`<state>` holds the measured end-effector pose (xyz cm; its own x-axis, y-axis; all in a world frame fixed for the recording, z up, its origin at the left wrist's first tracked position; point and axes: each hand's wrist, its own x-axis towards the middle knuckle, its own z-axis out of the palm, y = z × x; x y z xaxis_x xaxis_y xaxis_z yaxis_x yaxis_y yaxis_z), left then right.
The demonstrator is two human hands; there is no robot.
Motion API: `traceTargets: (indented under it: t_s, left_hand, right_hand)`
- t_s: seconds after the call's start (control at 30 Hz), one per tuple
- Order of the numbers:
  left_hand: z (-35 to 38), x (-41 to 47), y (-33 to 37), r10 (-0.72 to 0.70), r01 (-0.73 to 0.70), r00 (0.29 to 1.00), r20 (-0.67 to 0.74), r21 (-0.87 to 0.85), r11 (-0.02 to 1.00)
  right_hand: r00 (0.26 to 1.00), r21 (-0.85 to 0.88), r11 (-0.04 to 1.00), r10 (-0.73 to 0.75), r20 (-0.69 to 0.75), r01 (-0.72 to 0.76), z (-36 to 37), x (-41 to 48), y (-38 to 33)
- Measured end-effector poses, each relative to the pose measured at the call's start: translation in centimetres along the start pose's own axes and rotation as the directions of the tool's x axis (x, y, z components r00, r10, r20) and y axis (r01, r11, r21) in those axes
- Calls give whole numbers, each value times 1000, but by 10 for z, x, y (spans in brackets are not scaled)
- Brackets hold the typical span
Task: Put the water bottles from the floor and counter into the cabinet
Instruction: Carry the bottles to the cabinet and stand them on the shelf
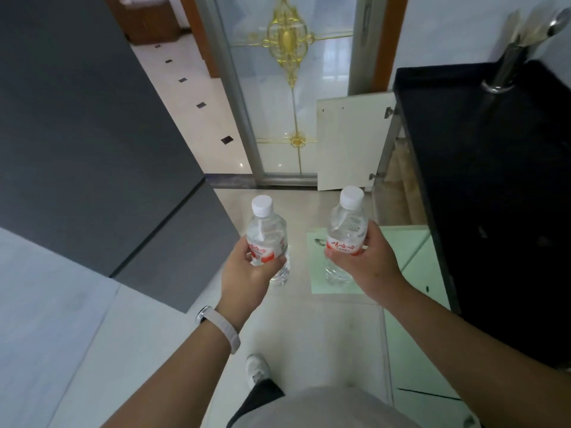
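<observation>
I hold two clear water bottles with white caps and red labels, both upright above the floor. My left hand (247,273) grips the left bottle (266,230) around its label. My right hand (363,262) grips the right bottle (347,223) the same way. Ahead on the right, a white cabinet door (349,143) stands open below the black counter (482,186); the cabinet's inside is mostly hidden by the counter edge.
A tall dark grey appliance (92,134) fills the left side. A glass door with gold ornament (290,88) stands straight ahead. A pale green cabinet door (404,257) hangs open at the right. A metal utensil holder (509,66) stands on the counter.
</observation>
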<state>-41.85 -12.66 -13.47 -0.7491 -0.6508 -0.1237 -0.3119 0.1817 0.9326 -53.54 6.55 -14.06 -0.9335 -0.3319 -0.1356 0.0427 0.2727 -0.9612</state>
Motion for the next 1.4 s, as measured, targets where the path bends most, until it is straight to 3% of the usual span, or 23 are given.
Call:
traceTargets:
  t_s: [0.17, 0.43, 0.8, 1.13, 1.4]
  left_hand:
    - [-30, 55, -21, -13, 13, 1000, -13, -22, 1000]
    - [-90, 169, -36, 25, -19, 996, 80, -72, 997]
    - [-175, 298, -50, 42, -28, 996, 77, -170, 985]
    - [-161, 366, -55, -6, 24, 990, 140, -131, 991]
    - [-111, 458, -25, -16, 21, 988, 151, -31, 999]
  right_hand:
    - [1000, -41, 999, 11, 19, -10, 44, 37, -12]
    - [999, -142, 990, 10, -32, -14, 146, 112, -49]
    - [1000, -146, 989, -5, -26, 1, 269, 185, -99]
    - [996, -126, 988, 87, -19, -89, 288, 248, -92]
    - [993, -51, 992, 112, -46, -115, 276, 349, -85]
